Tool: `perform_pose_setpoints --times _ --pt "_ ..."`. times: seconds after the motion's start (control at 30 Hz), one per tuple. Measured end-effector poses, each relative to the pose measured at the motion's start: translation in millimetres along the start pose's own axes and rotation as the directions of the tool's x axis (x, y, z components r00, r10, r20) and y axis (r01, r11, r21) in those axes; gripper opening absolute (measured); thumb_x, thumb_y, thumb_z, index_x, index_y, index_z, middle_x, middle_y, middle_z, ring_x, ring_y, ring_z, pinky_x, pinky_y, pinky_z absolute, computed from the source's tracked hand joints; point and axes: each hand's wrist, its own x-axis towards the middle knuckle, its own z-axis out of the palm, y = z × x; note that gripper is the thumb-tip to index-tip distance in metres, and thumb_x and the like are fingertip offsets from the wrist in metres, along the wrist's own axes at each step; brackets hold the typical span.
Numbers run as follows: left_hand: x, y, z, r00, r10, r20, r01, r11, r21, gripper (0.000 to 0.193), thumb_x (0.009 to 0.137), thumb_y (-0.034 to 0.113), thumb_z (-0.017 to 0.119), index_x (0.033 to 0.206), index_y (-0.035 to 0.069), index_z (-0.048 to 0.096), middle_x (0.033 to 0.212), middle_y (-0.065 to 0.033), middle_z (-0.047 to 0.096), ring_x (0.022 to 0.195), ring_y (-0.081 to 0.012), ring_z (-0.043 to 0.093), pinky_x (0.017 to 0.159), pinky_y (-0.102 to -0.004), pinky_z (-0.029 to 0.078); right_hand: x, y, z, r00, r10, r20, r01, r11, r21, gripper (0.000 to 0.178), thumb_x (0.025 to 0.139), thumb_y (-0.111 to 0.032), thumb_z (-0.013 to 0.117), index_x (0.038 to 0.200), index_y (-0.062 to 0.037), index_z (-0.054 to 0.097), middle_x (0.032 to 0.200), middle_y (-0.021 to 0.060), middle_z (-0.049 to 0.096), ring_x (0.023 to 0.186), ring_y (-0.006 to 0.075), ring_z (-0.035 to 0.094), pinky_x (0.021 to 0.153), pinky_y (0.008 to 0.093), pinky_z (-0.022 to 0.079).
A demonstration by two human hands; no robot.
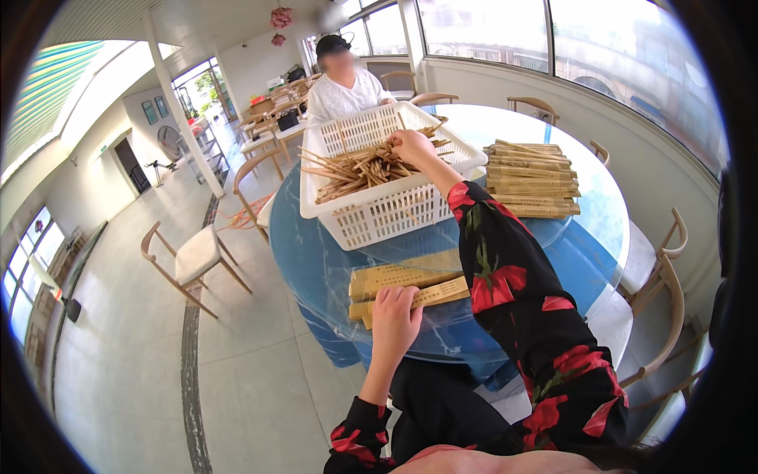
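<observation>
A round table point(308, 261) with a blue covering fills the middle of the room, and a person point(345, 95) in a white top and dark cap is at its far side. A wooden chair point(200, 257) with a pale seat stands to the left, apart from the table. On the table's far left part is a white slotted basket point(379, 229); right of it lies a pile of flat tan packets point(530, 186). More packets, the near packets point(407, 274), lie at the near edge. The left hand point(396, 314) rests on their left part, fingers bent; whether it grips cannot be told. The right hand point(412, 148), fingers curled, touches thin brown sticks point(339, 170) heaped inside the basket; I cannot tell whether it pinches any.
</observation>
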Motion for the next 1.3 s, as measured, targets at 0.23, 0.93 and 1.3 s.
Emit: perform_pose_setpoints --times 0.23,0.93,1.3 --pt "0 1 2 1.0 0.019 -0.013 -0.02 1.0 -0.002 0.03 0.074 0.004 0.077 0.103 0.004 0.067 0.097 -0.0106 0.066 0.097 -0.0344 0.059 0.089 -0.043 0.049 -3 -5 -9 1.0 -0.026 -0.006 0.024 0.972 -0.234 0.028 0.086 -0.011 0.061 0.112 -0.0101 0.07 0.109 0.0143 0.073 0.103 0.0348 0.069 0.087 0.0472 0.054" --pt "-1 0 -2 1.0 -0.024 -0.006 0.024 0.999 -0.035 0.03 0.074 0.002 0.076 0.103 0.004 0.068 0.099 -0.0114 0.068 0.1 -0.0359 0.059 0.091 -0.0434 0.049 7 -1 -8 0.977 -0.141 0.16 0.204 0.836 -0.51 0.017 0.088 -0.013 0.061 0.092 -0.0065 0.076 0.093 0.0175 0.075 0.091 0.0358 0.073 0.08 0.0465 0.058" --pt "-1 -6 -1 1.0 -0.008 -0.009 0.008 1.0 -0.008 0.028 0.075 0.001 0.074 0.102 0.004 0.067 0.097 -0.0112 0.067 0.097 -0.0356 0.059 0.09 -0.0433 0.049 -16 -30 -29 0.912 -0.317 -0.261 0.205 0.903 -0.378 0.026 0.1 -0.028 0.054 0.094 -0.0068 0.068 0.082 0.0155 0.072 0.079 0.0355 0.07 0.071 0.0488 0.053"
